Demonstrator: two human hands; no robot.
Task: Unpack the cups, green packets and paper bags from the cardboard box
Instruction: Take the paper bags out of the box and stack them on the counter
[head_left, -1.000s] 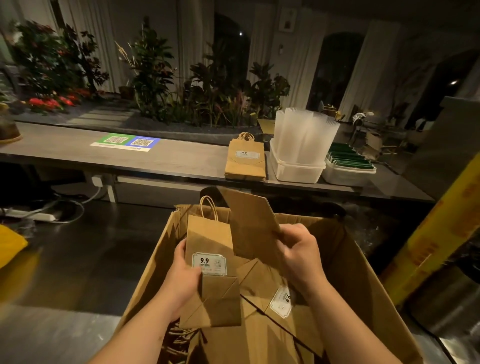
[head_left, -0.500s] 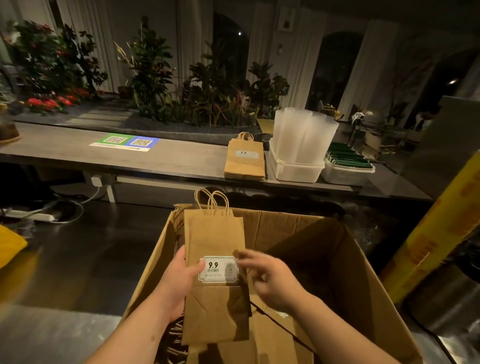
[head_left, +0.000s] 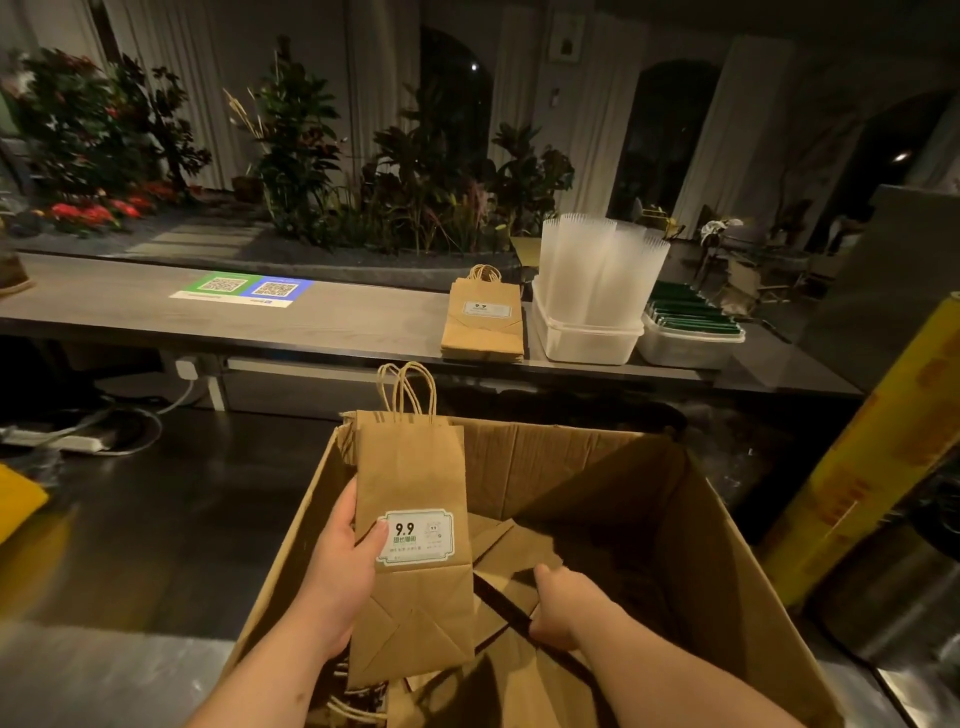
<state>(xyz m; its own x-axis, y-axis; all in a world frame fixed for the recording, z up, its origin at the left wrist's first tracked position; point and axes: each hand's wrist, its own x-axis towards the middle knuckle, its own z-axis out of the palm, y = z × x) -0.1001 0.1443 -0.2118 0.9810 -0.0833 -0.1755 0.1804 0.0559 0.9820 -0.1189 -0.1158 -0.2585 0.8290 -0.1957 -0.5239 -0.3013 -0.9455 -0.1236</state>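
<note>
The left hand (head_left: 340, 577) pinches a flat kraft paper bag (head_left: 413, 540) upright over the cardboard box (head_left: 727, 545). Light and floppy, it likely handles best gripped mid-body or by its twine handles. The right hand (head_left: 563, 608) closes on folded bags (head_left: 498, 566) inside the box.

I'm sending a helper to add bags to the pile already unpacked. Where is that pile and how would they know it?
Look at the long grey counter behind the cardboard box. Near its right end stand two white tubs; the stack of paper bags lies flat just left of the tub holding clear cups. It is the only brown thing on that counter, handles pointing away.
</note>
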